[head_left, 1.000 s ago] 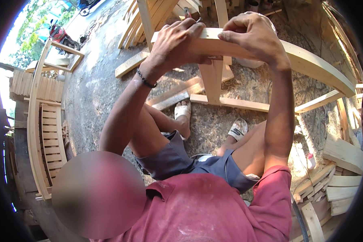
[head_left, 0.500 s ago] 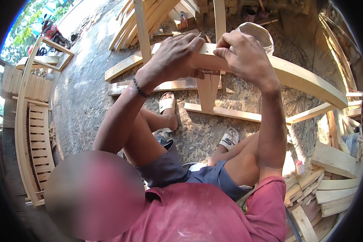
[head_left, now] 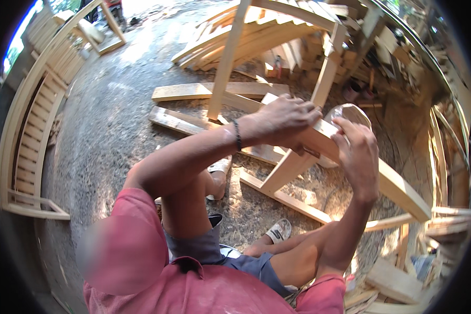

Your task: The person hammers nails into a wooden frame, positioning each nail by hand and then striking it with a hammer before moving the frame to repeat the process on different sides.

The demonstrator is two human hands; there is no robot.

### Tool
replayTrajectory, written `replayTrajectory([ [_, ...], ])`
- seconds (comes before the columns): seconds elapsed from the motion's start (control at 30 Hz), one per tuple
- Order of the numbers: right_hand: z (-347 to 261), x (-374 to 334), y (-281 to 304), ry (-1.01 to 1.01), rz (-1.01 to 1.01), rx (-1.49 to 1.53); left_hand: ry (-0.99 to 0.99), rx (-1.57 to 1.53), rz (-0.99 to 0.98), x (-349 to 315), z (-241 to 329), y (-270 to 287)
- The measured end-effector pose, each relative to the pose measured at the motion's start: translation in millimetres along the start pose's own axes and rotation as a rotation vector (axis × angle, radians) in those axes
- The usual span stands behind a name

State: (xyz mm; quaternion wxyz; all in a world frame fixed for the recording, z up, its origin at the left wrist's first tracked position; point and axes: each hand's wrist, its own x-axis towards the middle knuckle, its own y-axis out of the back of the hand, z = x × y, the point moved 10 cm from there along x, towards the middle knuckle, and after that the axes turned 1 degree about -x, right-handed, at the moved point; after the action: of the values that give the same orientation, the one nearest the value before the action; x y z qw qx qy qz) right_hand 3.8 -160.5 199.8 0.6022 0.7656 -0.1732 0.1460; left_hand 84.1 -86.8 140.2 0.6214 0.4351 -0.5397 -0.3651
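A curved pale wooden rail runs from the middle of the view down to the right, part of an upright wooden frame. My left hand, with a dark braided bracelet at its wrist, closes over the rail's upper part, fingers on top. Just to the right, my right hand is raised at the rail's side, its thumb and fingers curled together. What the right fingers pinch, if anything, is too small to make out. Under the rail, a tapered wooden post slants down to a floor bar.
Behind my right hand stands a whitish round-mouthed container or sack. Wooden boards lie on the rough ground, with curved slats stacked farther back. At left leans a slatted wooden frame; offcuts lie lower right.
The view has turned, so the rail now slants down to the right. My right hand has come off the rail's top to its right side. The left hand remains on the rail.
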Motion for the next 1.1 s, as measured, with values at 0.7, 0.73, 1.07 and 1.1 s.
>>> replayTrajectory([
  [0.7,13,-8,16,-0.104,0.245,0.313,0.045,0.026,-0.003,-11,10,8],
  [0.73,18,-9,12,-0.106,0.245,0.388,0.051,0.025,-0.006,-10,9,8],
  [1.07,60,2,-16,-0.12,0.268,0.659,0.08,0.019,-0.048,20,-18,-10],
  [1.1,60,7,-15,-0.088,0.319,0.597,0.079,0.016,-0.052,22,-21,-12],
])
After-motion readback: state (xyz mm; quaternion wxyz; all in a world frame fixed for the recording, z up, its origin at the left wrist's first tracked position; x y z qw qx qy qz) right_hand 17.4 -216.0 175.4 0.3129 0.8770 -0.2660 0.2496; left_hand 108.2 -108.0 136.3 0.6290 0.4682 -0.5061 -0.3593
